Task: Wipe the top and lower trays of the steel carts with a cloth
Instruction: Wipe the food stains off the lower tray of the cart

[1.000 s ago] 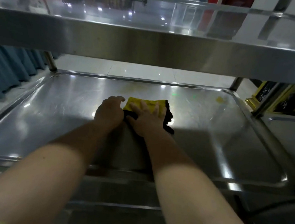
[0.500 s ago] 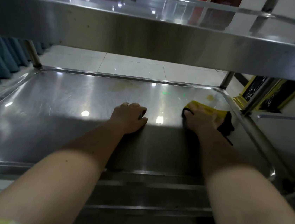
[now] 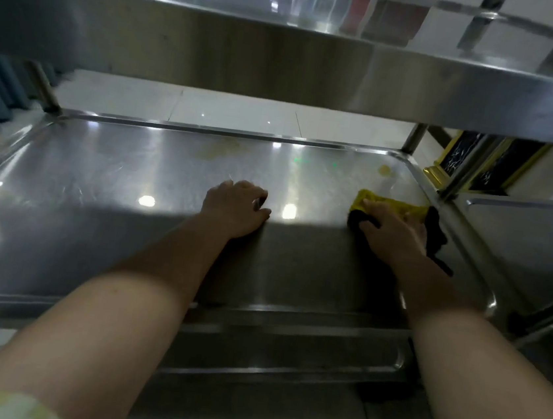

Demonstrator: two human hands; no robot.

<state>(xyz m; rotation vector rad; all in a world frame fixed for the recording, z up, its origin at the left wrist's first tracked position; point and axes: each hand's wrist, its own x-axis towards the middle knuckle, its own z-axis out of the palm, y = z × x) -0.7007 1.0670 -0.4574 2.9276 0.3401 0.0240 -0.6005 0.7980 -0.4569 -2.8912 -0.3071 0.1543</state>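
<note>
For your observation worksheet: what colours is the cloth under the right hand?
The cloth is yellow with black parts, clearest in the head view.

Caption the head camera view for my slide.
Right hand presses a yellow cloth on the lower tray; left hand rests nearby.

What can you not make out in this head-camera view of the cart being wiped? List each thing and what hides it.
All head view.
Cloth: its middle, hidden under the right hand.
Left hand: whether its curled fingers hold anything, hidden by its own back.
Top tray: its surface, lost in glare and blur.
Yellowish marks on the lower tray: too faint to identify.
Cart's base: cut off by the bottom edge.
</note>
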